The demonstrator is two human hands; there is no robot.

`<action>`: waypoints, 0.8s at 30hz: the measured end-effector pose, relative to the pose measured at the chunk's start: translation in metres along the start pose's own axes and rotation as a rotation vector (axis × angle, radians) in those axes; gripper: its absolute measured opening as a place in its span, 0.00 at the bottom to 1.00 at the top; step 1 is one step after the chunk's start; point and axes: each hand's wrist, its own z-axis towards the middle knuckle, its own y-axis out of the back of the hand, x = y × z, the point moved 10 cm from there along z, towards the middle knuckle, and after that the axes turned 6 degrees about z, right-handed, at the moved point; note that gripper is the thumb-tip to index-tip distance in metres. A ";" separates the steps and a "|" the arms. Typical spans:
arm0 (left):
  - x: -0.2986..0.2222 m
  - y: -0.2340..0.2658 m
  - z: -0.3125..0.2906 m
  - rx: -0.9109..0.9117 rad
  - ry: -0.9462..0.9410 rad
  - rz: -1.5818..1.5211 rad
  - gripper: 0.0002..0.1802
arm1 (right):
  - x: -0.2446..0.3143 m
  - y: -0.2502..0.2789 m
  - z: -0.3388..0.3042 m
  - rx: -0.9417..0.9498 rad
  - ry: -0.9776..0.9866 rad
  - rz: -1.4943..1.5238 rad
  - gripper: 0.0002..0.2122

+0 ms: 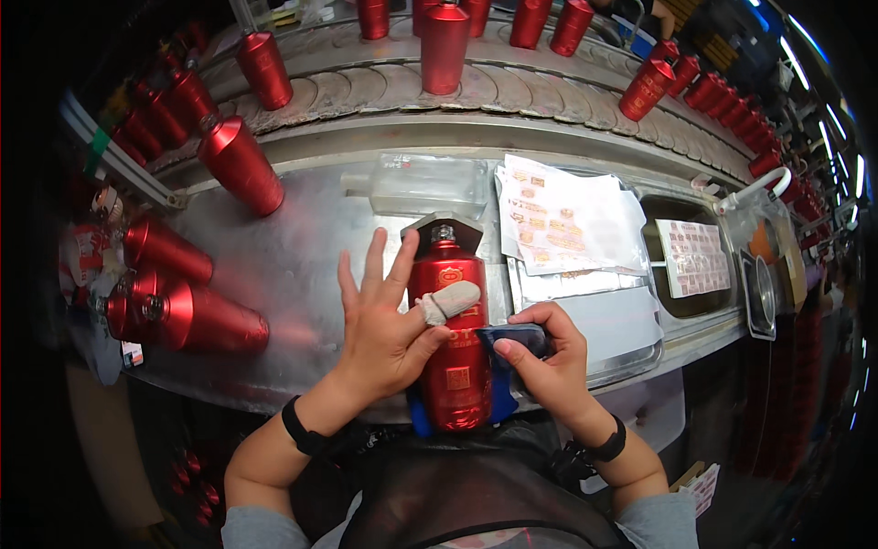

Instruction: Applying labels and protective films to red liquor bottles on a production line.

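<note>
- My left hand (384, 320) is lying open, fingers spread and lifted, palm heel resting beside the red bottle (455, 343); the thumb, wearing a grey fabric cot (448, 300), is pressing across the bottle's front.
- My right hand (549, 361) is closing around a small dark blue pad (517, 340), fingers curled over it, pushing it against the bottle's right side.
- The red bottle is lying on its back in front of me, cap end pointing away, base toward my body, sitting in a blue cradle (419, 416) showing at its lower corners.
- Its silver cap (443, 232) is tucking into a grey metal bracket (428, 227) at the far end.
- All of this is resting on a steel worktable (293, 247).
- Just right of the bottle, sheets of labels (562, 220) are lying on a shiny tray (604, 320).
- Farther right, another label sheet (692, 256) is sitting in a sunken tray.
- A clear flat bottle (425, 183) is lying beyond the bracket.
- To my left, several more red bottles (197, 316) are lying on their sides, one (240, 165) leaning near the back edge.
- Beyond the table, a curved conveyor (384, 87) is carrying upright red bottles (444, 46).
- Black wristbands are showing on both my wrists.
</note>
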 end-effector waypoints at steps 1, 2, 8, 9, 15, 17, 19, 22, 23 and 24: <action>0.001 -0.001 -0.004 0.003 -0.008 0.002 0.29 | 0.002 -0.001 0.000 0.011 0.028 -0.040 0.11; 0.006 -0.001 -0.010 -0.001 0.023 -0.024 0.30 | 0.005 -0.002 0.001 0.022 0.058 -0.081 0.11; 0.008 -0.005 -0.016 -0.032 0.062 -0.094 0.32 | 0.007 0.004 0.003 0.000 0.132 -0.138 0.11; 0.002 -0.005 -0.010 -0.032 0.017 -0.122 0.32 | 0.010 0.006 0.002 0.012 0.165 -0.162 0.12; 0.007 -0.001 0.021 -0.076 -0.044 -0.031 0.27 | 0.019 -0.005 0.002 0.067 0.310 -0.133 0.12; 0.005 -0.007 0.025 -0.065 -0.044 -0.038 0.27 | 0.016 -0.002 0.002 0.064 0.291 -0.107 0.11; 0.010 -0.011 0.025 -0.082 0.042 -0.128 0.29 | 0.019 0.008 0.000 0.030 0.309 -0.107 0.11; 0.010 -0.015 0.003 -0.086 0.061 -0.121 0.33 | 0.039 0.010 0.003 0.006 0.402 -0.117 0.11; 0.012 -0.014 -0.010 -0.108 0.085 -0.104 0.35 | 0.052 0.008 0.005 -0.006 0.481 -0.138 0.10; 0.015 -0.018 -0.024 -0.110 0.118 -0.110 0.38 | 0.054 0.007 0.013 -0.012 0.483 -0.138 0.10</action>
